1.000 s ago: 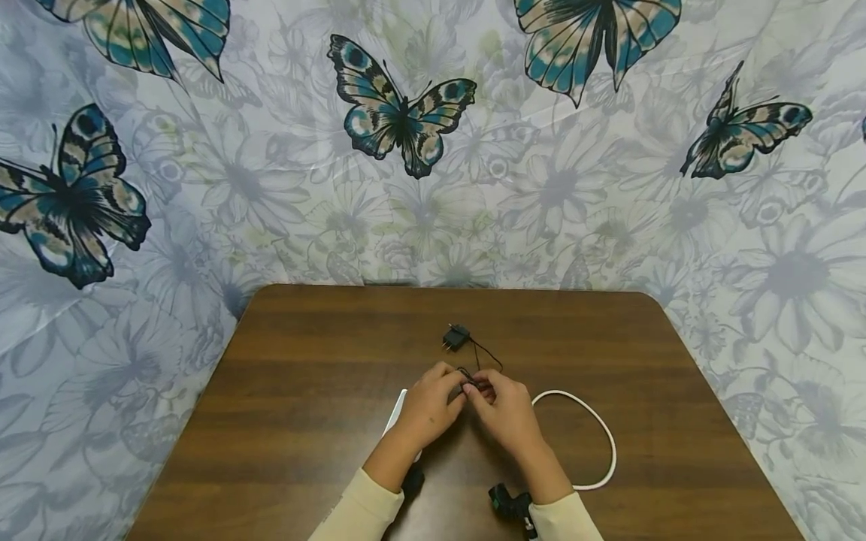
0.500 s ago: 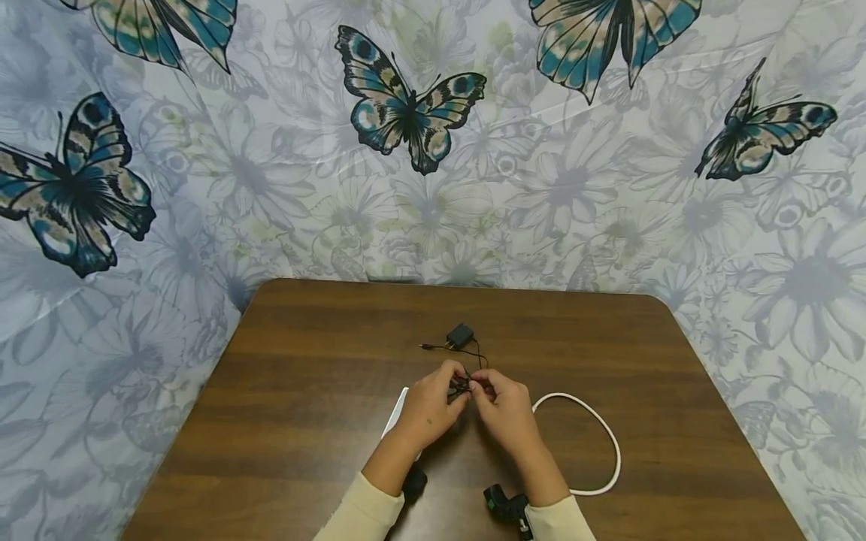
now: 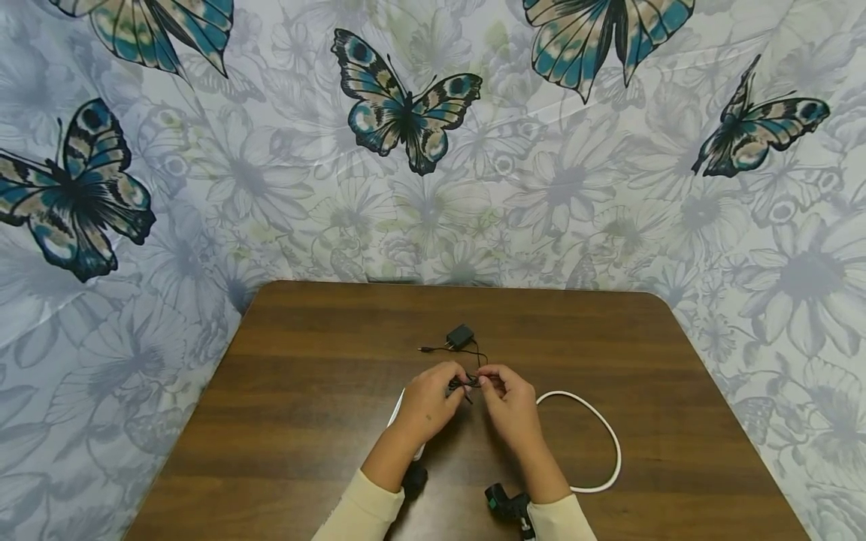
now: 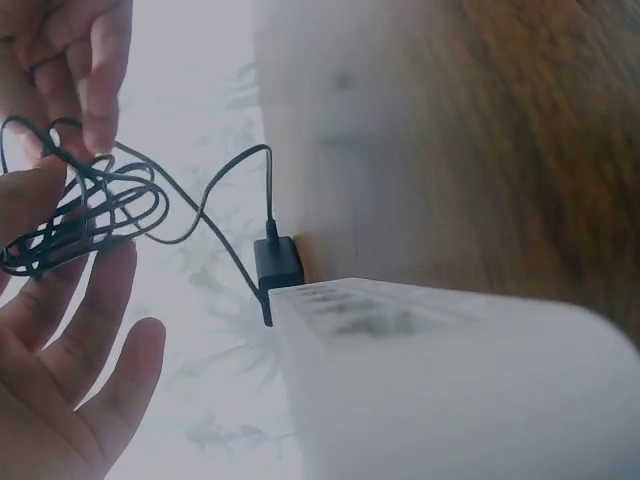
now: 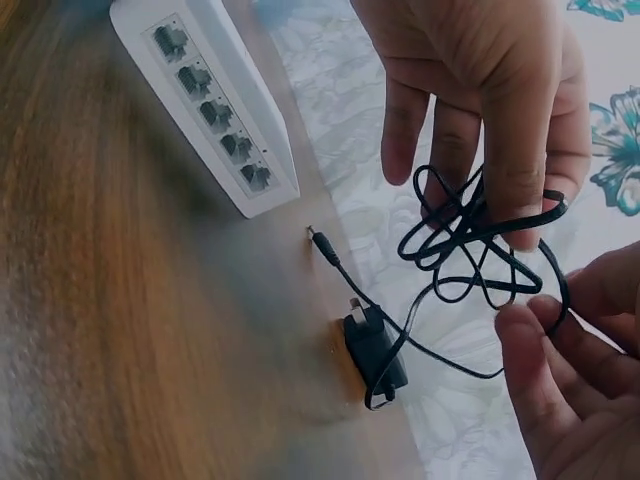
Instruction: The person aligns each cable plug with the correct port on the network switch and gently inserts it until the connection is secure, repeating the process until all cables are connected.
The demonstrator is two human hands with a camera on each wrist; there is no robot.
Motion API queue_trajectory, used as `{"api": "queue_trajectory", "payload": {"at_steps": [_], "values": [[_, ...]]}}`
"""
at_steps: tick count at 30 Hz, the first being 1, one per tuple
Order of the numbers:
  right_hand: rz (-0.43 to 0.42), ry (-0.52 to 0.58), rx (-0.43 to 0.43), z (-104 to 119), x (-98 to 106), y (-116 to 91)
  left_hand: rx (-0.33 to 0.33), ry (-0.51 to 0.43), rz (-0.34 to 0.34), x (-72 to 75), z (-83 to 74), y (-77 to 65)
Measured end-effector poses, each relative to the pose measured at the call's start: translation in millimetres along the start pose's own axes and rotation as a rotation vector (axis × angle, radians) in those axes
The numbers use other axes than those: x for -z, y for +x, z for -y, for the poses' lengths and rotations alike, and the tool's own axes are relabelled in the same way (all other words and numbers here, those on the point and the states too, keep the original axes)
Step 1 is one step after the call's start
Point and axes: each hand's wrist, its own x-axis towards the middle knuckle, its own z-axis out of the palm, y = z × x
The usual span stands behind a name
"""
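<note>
Butterfly-print cloth (image 3: 561, 188) fills the back, cut off at top and sides; brown desk (image 3: 325, 330) in front, near edge out of frame. Cream sleeves (image 3: 365, 500) run off the bottom. White port box (image 5: 215, 110) mostly hidden behind the left forearm in head view; right wrist view shows its row of ports. White cable (image 3: 612, 436) curves right, part of it behind the right forearm. Both forearms reach forward and angle inward, fingertips near each other. Left hand (image 3: 431, 402) grips the black cable bundle (image 5: 470, 235), right hand (image 3: 512, 406) pinches a strand of it. Bundle held over the desk between the hands, long axis roughly left-right; strands overlap, hard to trace. Black adapter (image 3: 460, 337) on the desk just beyond, prongs toward near left. Small barrel plug (image 3: 425, 349) beside it, tip pointing left.
</note>
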Motion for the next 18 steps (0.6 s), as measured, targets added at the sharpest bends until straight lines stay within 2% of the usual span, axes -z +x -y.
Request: {"api": "queue_trajectory", "payload": {"at_steps": [5,9,13,18], "values": [[-0.051,0.037,-0.123,-4,-1,4,-0.01,0.015,0.039,2.6,-2.3,-0.9],[-0.08,0.171,-0.235,-4,1,7,-0.006,0.025,0.052,4.0,-4.7,-1.1],[-0.059,0.316,-0.352,-4,5,11,0.0,0.039,0.064,3.9,-5.6,-1.8],[-0.017,0.412,-0.462,-2,7,17,0.013,0.058,0.09,3.8,-5.5,-2.1]]}}
